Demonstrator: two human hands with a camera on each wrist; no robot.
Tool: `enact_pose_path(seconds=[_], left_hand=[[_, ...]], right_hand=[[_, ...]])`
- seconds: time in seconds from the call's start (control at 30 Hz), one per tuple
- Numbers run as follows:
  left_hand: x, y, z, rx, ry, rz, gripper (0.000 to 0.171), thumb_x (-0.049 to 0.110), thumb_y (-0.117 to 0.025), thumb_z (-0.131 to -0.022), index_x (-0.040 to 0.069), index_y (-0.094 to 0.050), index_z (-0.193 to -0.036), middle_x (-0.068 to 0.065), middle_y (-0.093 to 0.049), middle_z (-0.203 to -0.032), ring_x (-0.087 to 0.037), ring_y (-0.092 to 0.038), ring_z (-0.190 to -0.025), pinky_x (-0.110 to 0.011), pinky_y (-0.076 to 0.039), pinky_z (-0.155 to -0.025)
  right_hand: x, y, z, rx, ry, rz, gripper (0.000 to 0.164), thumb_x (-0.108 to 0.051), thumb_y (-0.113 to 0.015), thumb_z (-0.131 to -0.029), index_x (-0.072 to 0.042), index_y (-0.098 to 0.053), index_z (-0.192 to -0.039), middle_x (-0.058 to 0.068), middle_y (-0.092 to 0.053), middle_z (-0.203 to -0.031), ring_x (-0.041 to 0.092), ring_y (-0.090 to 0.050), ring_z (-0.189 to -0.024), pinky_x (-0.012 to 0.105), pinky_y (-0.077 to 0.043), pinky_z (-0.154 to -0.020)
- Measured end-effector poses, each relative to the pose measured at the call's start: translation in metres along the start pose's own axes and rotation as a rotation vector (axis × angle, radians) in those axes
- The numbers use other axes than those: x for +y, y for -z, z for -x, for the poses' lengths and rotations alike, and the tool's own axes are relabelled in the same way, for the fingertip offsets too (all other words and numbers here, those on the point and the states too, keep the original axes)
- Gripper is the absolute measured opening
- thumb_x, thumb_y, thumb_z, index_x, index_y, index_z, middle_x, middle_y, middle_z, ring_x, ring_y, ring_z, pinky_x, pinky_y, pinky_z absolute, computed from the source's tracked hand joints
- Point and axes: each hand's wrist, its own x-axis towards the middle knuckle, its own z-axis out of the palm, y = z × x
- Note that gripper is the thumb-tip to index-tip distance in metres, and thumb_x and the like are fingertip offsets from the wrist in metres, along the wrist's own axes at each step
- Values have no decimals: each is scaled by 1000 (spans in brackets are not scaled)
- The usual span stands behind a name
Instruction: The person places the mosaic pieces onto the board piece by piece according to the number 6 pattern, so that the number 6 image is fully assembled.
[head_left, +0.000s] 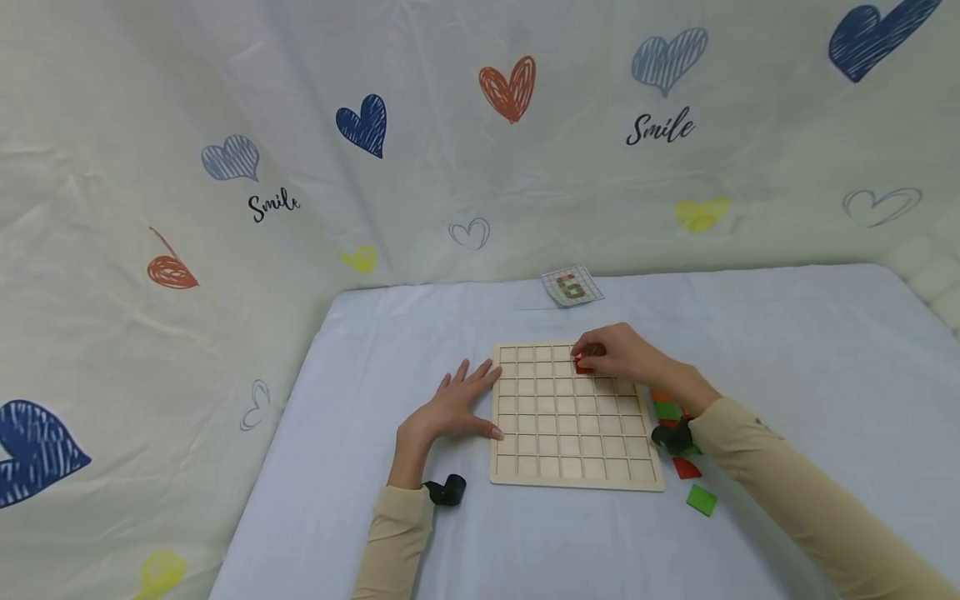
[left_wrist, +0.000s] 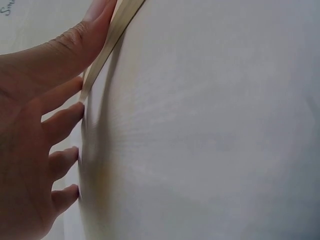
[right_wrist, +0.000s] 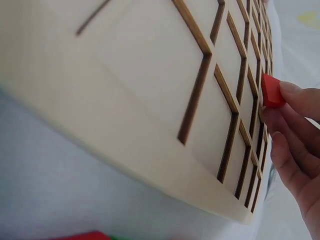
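Note:
A square wooden grid board (head_left: 567,423) lies on the white-covered table. Over its upper right part, my right hand (head_left: 618,350) pinches a small red tile (head_left: 582,367) between thumb and fingers. In the right wrist view the red tile (right_wrist: 272,91) is held at the grid lines, close to the board's far side; whether it touches the board I cannot tell. My left hand (head_left: 456,404) is spread at the board's left edge, thumb and fingertips touching the rim. In the left wrist view the thumb (left_wrist: 80,42) lies along the wooden edge (left_wrist: 117,30).
Right of the board lie several loose red, green and orange tiles, partly hidden by my right wrist; a green tile (head_left: 702,500) and a red tile (head_left: 686,467) are nearest me. A gridded pattern card (head_left: 572,286) showing a coloured figure sits behind the board, by the table's far edge.

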Motion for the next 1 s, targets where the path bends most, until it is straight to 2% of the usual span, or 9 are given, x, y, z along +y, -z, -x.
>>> enact_pose_path(seconds=[0.3, 0.63, 0.87, 1.0], left_hand=[[-3, -2, -2, 10, -5, -6, 106, 40, -86, -83, 21, -24, -166, -1, -12, -174, -35, 5, -161, -58, 1, -129], [-3, -3, -1, 17, -5, -6, 106, 39, -86, -83, 20, -24, -166, -1, -12, -174, -34, 4, -161, -58, 1, -129], [-2, -3, -1, 14, -7, -7, 106, 40, -87, -82, 21, -24, -165, -1, -13, -174, -35, 4, -161, -58, 0, -129], [-1, -2, 0, 19, -7, -8, 106, 40, -87, -81, 20, -26, -165, -3, -14, -174, -36, 3, -160, -60, -1, -128]], right_hand=[[2, -4, -4, -1, -10, 67, 6, -4, -73, -93, -5, -78, -96, 4, -76, -89, 19, -68, -81, 38, -56, -75], [1, -8, -3, 2, -18, 74, 8, -3, -72, -93, -2, -77, -98, 8, -72, -92, 26, -67, -86, 42, -57, -77], [1, -6, 0, 26, 10, 79, 9, 0, -73, -91, -1, -77, -100, 9, -74, -94, 25, -69, -85, 41, -58, -76], [1, 0, 6, 19, -26, 61, 11, 0, -72, -92, -2, -76, -102, 7, -75, -95, 20, -68, -83, 40, -58, -77]])
